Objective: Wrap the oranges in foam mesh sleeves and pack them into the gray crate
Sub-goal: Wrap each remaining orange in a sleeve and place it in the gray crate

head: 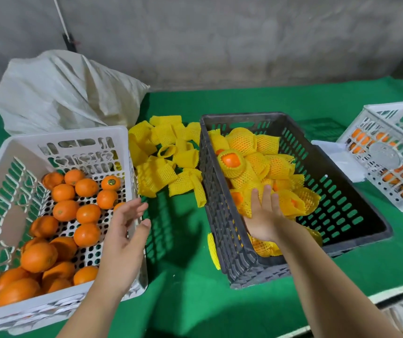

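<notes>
**Oranges: settle the wrapped one, fetch the next**

Head view: wrapped oranges point(263, 164) fill the gray crate point(222, 215). The right hand point(263, 215), fingers straight, rests on them, apparently gripping nothing. The left hand point(124, 237) hovers open by the white crate point(5, 152); pick firm fruit.

Table point(256, 101) carries all items. Open crate point(122, 147) at left, bare oranges point(66, 211) loose in it. Sack point(61, 93) behind that crate, against wall point(220, 32). Pile of empty sleeves point(166, 157) on table between left crate and middle crate point(222, 215). Wrapped oranges point(241, 142) heaped inside middle crate, toward its left side. Third crate point(395, 152) far right, well apart, fruit inside. Left hand point(122, 240) over left crate's right wall; right hand point(263, 215) inside middle crate, on wrapped oranges.
</notes>
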The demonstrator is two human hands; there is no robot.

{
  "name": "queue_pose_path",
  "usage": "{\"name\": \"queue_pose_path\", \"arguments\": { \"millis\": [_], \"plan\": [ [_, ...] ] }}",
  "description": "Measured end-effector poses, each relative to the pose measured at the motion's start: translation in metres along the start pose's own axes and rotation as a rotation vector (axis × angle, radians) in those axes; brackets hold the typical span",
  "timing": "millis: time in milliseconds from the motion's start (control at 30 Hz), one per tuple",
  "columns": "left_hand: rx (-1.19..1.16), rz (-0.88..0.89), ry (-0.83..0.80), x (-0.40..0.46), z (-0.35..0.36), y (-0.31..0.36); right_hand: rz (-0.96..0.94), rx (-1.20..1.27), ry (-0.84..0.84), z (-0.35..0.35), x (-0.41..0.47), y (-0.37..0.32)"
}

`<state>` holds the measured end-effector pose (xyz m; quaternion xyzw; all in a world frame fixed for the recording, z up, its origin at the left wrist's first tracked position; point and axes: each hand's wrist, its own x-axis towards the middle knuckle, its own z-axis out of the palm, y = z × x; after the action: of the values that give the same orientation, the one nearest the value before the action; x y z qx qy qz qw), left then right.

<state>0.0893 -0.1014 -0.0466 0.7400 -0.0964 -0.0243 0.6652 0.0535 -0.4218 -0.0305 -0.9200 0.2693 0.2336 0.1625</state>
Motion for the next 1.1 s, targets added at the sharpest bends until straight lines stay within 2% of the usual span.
{"name": "queue_pose_path", "arguments": {
  "millis": [67, 167, 267, 300, 367, 433, 533, 633, 700, 900, 1000, 1100],
  "plan": [
    [0.026, -0.002, -0.003, 0.000, -0.002, -0.001, 0.006, -0.047, 0.024, -0.008, -0.005, -0.001],
    [0.115, 0.007, -0.020, 0.005, -0.012, 0.001, -0.077, 0.069, 0.232, -0.018, -0.015, -0.011],
    [0.391, 0.140, 0.004, 0.026, -0.035, 0.000, -0.297, 0.319, 0.455, -0.025, -0.027, -0.045],
    [0.447, 0.143, 0.009, 0.036, -0.043, -0.002, -0.392, 0.318, 0.501, -0.024, -0.030, -0.060],
    [0.555, 0.088, 0.007, 0.058, -0.057, -0.010, -0.559, 0.167, 0.529, -0.020, -0.031, -0.090],
    [0.715, 0.018, -0.043, 0.080, -0.063, -0.022, -0.657, -0.113, 0.419, -0.014, -0.022, -0.119],
    [1.016, -0.096, -0.222, 0.106, -0.064, -0.044, -0.647, -0.489, 0.135, 0.005, 0.008, -0.159],
    [1.257, -0.157, -0.326, 0.119, -0.064, -0.067, -0.522, -0.683, -0.089, 0.023, 0.043, -0.182],
    [1.317, -0.178, -0.371, 0.125, -0.061, -0.082, -0.432, -0.719, -0.141, 0.028, 0.069, -0.186],
    [1.306, -0.410, -0.502, 0.139, -0.046, -0.113, -0.371, -0.347, -0.153, 0.032, 0.139, -0.205],
    [1.394, -0.386, -0.468, 0.137, -0.042, -0.120, -0.335, -0.065, -0.174, 0.038, 0.164, -0.221],
    [1.324, -0.388, -0.432, 0.138, -0.040, -0.127, -0.343, 0.205, -0.202, 0.049, 0.181, -0.228]
  ]
}}
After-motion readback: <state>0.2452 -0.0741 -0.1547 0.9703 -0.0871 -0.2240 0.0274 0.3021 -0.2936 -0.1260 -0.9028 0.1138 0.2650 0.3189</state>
